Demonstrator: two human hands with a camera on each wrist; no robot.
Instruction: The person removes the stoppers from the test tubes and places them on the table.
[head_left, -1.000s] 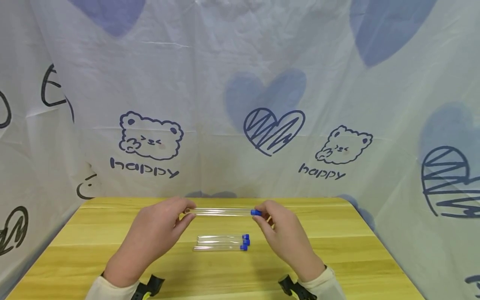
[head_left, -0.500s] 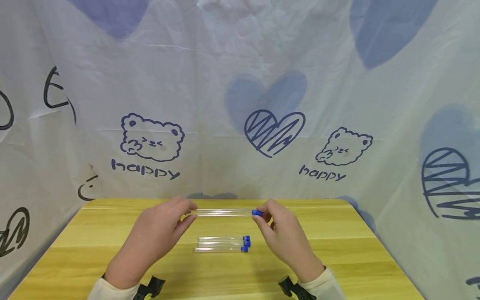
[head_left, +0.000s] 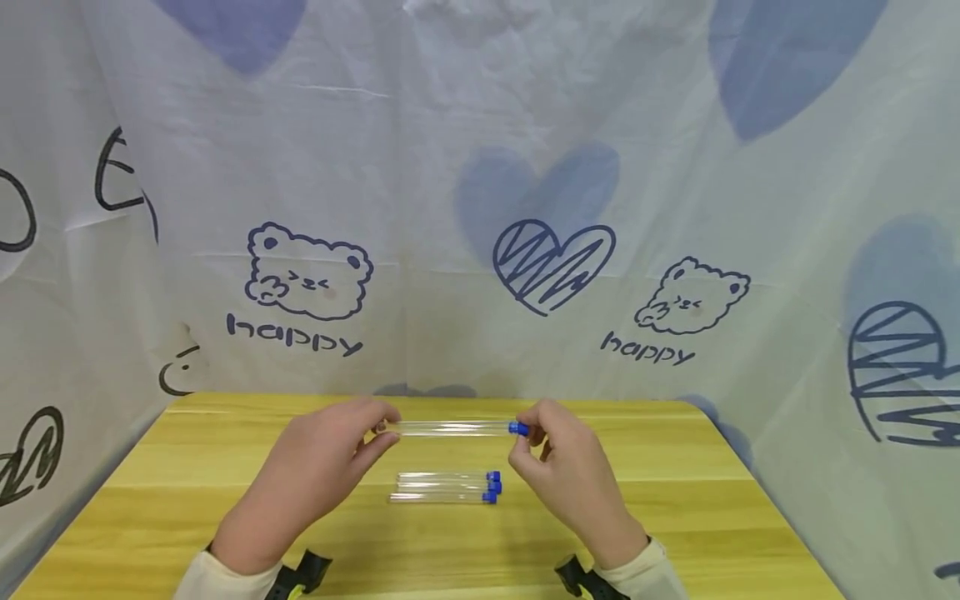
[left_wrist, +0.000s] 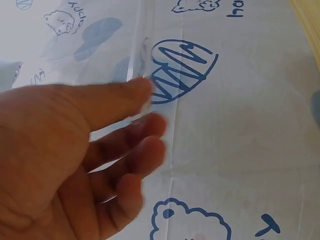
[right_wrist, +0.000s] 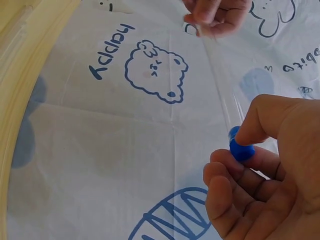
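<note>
A clear test tube with a blue cap is held level above the far part of the table, between both hands. My left hand pinches its uncapped end between thumb and fingers. In the left wrist view the left hand has its other fingers loosely bent beneath the thumb. My right hand pinches the blue cap. Seen from the right wrist, thumb and index finger sit on the cap, the other fingers curled below. Three more capped test tubes lie side by side on the table, nearer me.
The light wood-grain table reaches back to a pale cloth sheet printed with hearts, bear heads and lettering. The sheet hangs behind and at both sides. Black wrist mounts show at the front.
The right thumb has slid down a little at the cap in the head view. The tube stays level between the hands; the whole head view has shifted slightly. The lying tubes are unmoved.
</note>
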